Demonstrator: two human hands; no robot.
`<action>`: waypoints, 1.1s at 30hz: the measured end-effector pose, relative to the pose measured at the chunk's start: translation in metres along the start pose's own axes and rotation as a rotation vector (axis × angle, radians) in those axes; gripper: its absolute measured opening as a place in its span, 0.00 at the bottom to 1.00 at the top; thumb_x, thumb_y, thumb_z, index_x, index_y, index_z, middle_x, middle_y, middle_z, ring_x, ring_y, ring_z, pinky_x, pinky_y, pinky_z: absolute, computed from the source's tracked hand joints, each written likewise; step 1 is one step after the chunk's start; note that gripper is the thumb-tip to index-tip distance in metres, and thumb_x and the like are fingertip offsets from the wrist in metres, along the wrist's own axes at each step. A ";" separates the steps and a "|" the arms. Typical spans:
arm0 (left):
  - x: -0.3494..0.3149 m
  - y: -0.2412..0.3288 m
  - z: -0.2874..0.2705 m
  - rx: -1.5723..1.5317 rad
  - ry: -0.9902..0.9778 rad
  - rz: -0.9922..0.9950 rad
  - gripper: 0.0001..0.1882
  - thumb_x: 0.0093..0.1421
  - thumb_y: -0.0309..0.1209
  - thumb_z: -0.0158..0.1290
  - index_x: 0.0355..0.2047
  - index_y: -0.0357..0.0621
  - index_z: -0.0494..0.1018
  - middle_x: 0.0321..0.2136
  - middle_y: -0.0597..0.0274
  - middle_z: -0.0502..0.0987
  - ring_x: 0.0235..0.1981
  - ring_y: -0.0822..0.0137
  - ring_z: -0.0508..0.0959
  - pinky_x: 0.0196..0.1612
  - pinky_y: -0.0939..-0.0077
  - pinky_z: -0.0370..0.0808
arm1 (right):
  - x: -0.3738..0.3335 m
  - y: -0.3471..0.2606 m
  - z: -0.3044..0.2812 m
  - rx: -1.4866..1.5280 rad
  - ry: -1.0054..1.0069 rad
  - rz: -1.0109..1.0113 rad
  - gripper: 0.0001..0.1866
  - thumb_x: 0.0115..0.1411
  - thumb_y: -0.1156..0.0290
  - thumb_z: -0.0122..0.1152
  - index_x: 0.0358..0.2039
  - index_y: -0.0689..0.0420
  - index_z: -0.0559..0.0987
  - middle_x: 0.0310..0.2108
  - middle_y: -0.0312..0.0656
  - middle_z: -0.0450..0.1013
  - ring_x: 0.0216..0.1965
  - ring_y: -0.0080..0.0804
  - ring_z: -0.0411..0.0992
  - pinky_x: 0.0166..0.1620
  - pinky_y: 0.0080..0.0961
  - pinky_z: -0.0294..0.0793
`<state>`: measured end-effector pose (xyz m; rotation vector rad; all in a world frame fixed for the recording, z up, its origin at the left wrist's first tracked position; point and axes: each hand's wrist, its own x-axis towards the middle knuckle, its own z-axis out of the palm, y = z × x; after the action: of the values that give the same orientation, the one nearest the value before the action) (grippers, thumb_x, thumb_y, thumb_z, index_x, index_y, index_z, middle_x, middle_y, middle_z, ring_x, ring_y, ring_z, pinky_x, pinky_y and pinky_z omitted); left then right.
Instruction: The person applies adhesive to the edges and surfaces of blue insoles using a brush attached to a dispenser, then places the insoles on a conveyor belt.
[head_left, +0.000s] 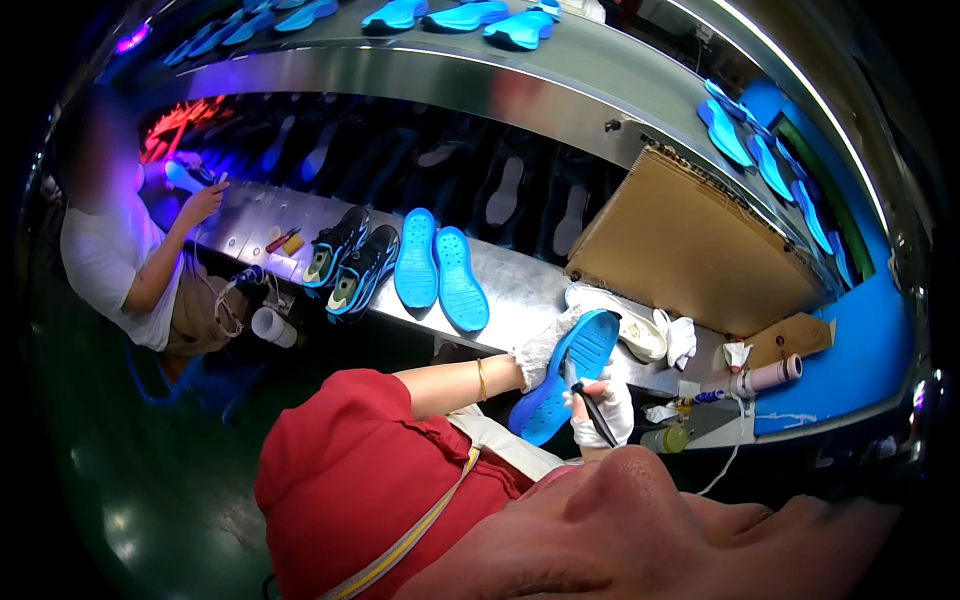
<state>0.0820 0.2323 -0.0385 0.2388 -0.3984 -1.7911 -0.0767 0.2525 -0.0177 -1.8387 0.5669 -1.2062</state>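
Sole (551,397), long axis rising rightward; left grip (541,348) clasps it, right grip (612,408) grasps tool (597,417)

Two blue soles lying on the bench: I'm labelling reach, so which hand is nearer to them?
Left. The left hand is to the right of the pair of blue soles; the right hand is farther right.

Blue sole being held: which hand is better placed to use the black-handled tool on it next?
Probably the right hand: it holds the black-handled tool, its tip over the blue sole. The left hand is occupied, holding the sole's edge.
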 end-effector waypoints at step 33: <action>0.061 0.014 0.026 -0.226 -0.375 0.155 0.63 0.36 0.77 0.46 0.62 0.40 0.54 0.54 0.49 0.69 0.48 0.51 0.74 0.59 0.53 0.66 | 0.026 -0.024 -0.043 0.440 0.201 0.280 0.03 0.58 0.79 0.57 0.33 0.61 0.74 0.33 0.43 0.76 0.25 0.20 0.75 0.26 0.13 0.72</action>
<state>0.0697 0.1740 -0.0062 -0.2842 -0.4599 -1.7094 -0.1060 0.2294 0.0236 -1.2360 0.5922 -1.2162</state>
